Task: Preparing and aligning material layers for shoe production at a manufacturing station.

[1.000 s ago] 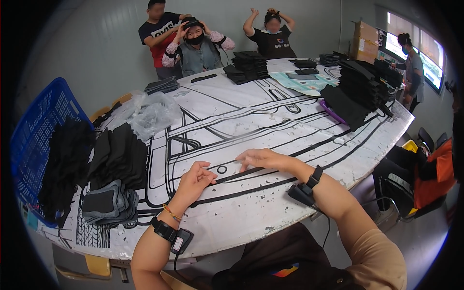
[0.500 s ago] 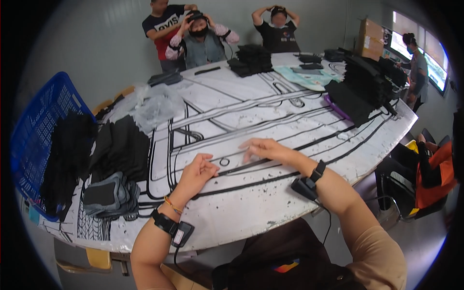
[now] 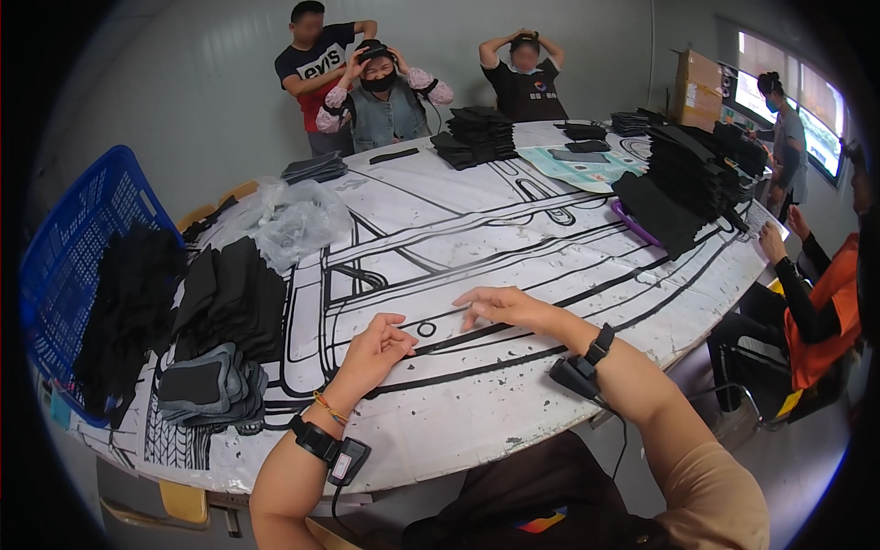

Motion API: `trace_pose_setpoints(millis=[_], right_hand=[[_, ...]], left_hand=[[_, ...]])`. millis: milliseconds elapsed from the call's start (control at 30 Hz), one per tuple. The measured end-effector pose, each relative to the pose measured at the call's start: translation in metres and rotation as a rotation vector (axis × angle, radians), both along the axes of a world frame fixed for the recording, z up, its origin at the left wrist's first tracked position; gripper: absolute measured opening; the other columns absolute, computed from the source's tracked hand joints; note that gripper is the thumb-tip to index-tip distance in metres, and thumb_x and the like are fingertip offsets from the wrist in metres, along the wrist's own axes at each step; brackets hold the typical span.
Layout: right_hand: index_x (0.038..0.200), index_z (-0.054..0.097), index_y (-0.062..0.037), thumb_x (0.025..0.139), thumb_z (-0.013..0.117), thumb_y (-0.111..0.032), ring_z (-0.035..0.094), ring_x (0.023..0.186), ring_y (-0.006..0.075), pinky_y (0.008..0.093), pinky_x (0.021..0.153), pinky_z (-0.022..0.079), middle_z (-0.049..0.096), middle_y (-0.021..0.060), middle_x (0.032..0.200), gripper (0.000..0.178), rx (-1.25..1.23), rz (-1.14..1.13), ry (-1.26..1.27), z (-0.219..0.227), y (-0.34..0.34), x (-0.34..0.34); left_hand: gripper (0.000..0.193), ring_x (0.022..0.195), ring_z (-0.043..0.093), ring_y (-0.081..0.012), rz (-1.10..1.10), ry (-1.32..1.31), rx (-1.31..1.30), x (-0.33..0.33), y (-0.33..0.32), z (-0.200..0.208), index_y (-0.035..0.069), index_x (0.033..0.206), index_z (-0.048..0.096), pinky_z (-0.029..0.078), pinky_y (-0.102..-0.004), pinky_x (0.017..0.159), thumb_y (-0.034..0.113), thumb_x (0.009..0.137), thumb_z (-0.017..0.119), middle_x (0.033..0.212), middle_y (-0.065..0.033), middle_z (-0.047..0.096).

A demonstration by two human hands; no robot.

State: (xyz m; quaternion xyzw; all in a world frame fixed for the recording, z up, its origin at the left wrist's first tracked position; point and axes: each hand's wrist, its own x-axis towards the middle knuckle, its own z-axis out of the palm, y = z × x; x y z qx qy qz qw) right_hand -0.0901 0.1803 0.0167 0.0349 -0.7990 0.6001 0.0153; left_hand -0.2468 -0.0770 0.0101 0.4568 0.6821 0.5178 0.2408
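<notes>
My left hand (image 3: 374, 356) rests loosely over the near part of the white table cover (image 3: 477, 367), its fingers slightly curled, with nothing held. Across from it, my right hand (image 3: 504, 307) is also empty, fingers bent and pointing left. A gap lies between the two hands, above printed black lines and a small circle. Each wrist carries a black strap with a small box and a cable. Closest to my left hand are a stack of black cloth pieces (image 3: 234, 298) and a pile of grey pieces with black patches (image 3: 206, 390).
A blue basket (image 3: 87, 202) with black cloth leans at the left, near a clear plastic bag (image 3: 284, 218). More black stacks (image 3: 477, 136) stand at the far side, with a tall one (image 3: 692, 174) by a purple item (image 3: 632, 225) on the right. Several people surround the table.
The view has tilted up a little, so the table sits lower. At the right, the person in orange has raised their hands near the table edge. My hands stay nearly in place.
</notes>
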Motion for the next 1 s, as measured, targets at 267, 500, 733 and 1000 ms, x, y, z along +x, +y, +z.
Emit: trace_pose_setpoints(millis=[267,500,733,1000], right_hand=[[0.134,0.056,-0.0083,0.103,0.051,-0.034,0.061,0.107,0.0170,0.0344,0.102,0.040,0.068,0.0060,0.102,0.041,0.022,0.005,0.000,-0.0027,0.0023,-0.0015],[0.133,0.058,-0.0127,0.104,0.049,-0.035,0.061,0.102,0.0139,0.0315,0.093,0.045,0.071,0.0034,0.101,0.038,0.051,0.002,0.029,-0.0055,0.0029,-0.0006],[0.134,0.056,-0.0086,0.102,0.051,-0.036,0.060,0.107,0.0173,0.0357,0.102,0.040,0.069,0.0065,0.103,0.042,0.045,0.018,0.006,-0.0027,0.0020,-0.0006],[0.133,0.058,-0.0100,0.103,0.050,-0.033,0.061,0.103,0.0130,0.0311,0.096,0.044,0.070,0.0034,0.103,0.038,0.024,0.026,-0.002,-0.0014,0.0011,-0.0004]], left_hand=[[0.034,0.091,0.066,-0.0124,0.000,0.024,-0.032,0.0017,-0.0001,0.0034,-0.003,0.127,0.045,0.050,-0.0216,0.082,0.008,0.097,0.058,0.102,-0.0118,0.069],[0.037,0.093,0.065,-0.0124,-0.033,-0.009,-0.035,0.0016,-0.0009,0.0044,-0.003,0.130,0.044,0.050,-0.0219,0.083,0.007,0.097,0.058,0.104,-0.0119,0.068],[0.039,0.089,0.066,-0.0113,-0.035,-0.041,-0.001,-0.0028,-0.0009,-0.0023,-0.002,0.128,0.045,0.051,-0.0227,0.081,0.006,0.094,0.061,0.105,-0.0116,0.069],[0.040,0.092,0.065,-0.0119,-0.035,-0.036,-0.025,-0.0011,-0.0043,-0.0004,-0.002,0.130,0.043,0.050,-0.0225,0.082,0.006,0.095,0.060,0.106,-0.0121,0.068]])
